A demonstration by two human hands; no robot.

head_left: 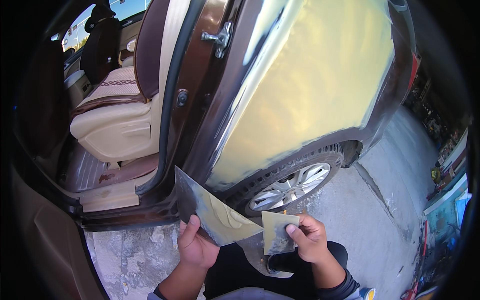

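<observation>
My left hand (196, 247) grips a dark flat mixing board (212, 210) by its lower left edge, thumb on top. Yellowish body filler (225, 214) is spread in a ridged layer over the board's right part. Between the thumb and fingers of my right hand (309, 239) is a small rectangular filler spreader (275, 227), smeared with the same filler. The spreader's left edge is beside the board's right tip; whether they touch I cannot tell. Ahead, the car's rear side panel (310, 75) carries a broad coat of yellow filler down to the wheel arch.
Left of the panel is an open doorway with a metal latch striker (219, 39) and a beige seat (115, 125). The rear wheel (292, 187) stands on grey concrete (395, 165). A can (368, 293) is low at right, near my right arm; clutter lines the far right side.
</observation>
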